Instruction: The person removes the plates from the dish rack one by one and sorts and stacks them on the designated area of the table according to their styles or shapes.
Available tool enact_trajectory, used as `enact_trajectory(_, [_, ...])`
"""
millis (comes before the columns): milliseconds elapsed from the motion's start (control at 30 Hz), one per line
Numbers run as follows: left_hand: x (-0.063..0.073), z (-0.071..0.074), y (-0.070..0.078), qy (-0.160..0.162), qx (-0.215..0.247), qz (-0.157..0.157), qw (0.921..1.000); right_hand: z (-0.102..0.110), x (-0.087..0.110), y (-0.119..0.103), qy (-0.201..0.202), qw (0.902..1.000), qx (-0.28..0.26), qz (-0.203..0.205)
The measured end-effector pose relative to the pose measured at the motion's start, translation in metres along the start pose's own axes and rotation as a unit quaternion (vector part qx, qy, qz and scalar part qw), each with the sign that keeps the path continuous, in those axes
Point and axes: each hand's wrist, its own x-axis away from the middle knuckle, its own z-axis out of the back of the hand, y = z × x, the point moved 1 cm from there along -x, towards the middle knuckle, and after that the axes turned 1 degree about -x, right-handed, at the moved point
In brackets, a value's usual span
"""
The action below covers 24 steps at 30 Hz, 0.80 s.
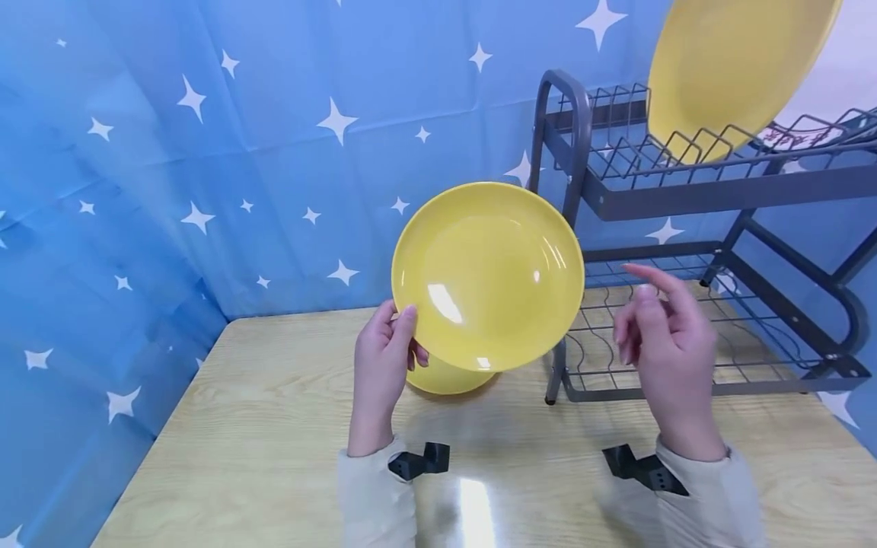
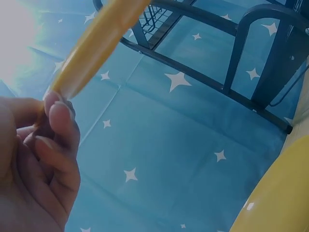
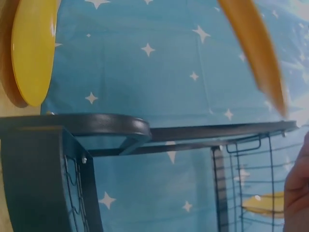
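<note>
My left hand [image 1: 387, 350] pinches a round yellow plate [image 1: 489, 266] by its lower left rim, thumb on the front face. The plate is raised over the table and tilted, its glossy inner face toward me. In the left wrist view this plate [image 2: 99, 46] appears nearly edge-on, with curled fingers [image 2: 63, 130] at its rim. Below, a second yellow plate [image 1: 445, 380] lies on the table, partly hidden by the held one. To the right, my right hand [image 1: 668, 342] hovers in front of the rack holding nothing, index finger extended and the others loosely bent.
A dark two-tier metal dish rack [image 1: 726, 194] stands on the right of the wooden table [image 1: 260, 441]. A yellow plate [image 1: 733, 76] stands upright in its upper tier. A blue curtain [image 1: 274, 152] with white stars hangs behind and to the left.
</note>
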Motion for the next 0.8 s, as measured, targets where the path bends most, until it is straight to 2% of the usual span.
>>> enact_trajectory(167, [-0.004, 0.001, -0.005, 0.008, -0.015, 0.018, 0.9997, 0.008, -0.001, -0.006, 0.04, 0.9991, 0.0, 0.012])
enact_trajectory(467, [-0.007, 0.011, -0.02, 0.043, -0.039, 0.073, 0.9956, 0.012, -0.003, -0.014, 0.069, 0.9961, -0.021, 0.052])
enact_trajectory(567, [-0.009, 0.011, -0.026, 0.039, -0.047, 0.089, 0.9942, 0.013, -0.004, -0.014, 0.073, 0.9959, -0.021, 0.049])
enact_trajectory(800, [-0.01, 0.002, -0.039, 0.017, -0.071, 0.103, 0.9921, 0.019, -0.003, -0.011, 0.099, 0.9944, 0.001, 0.037])
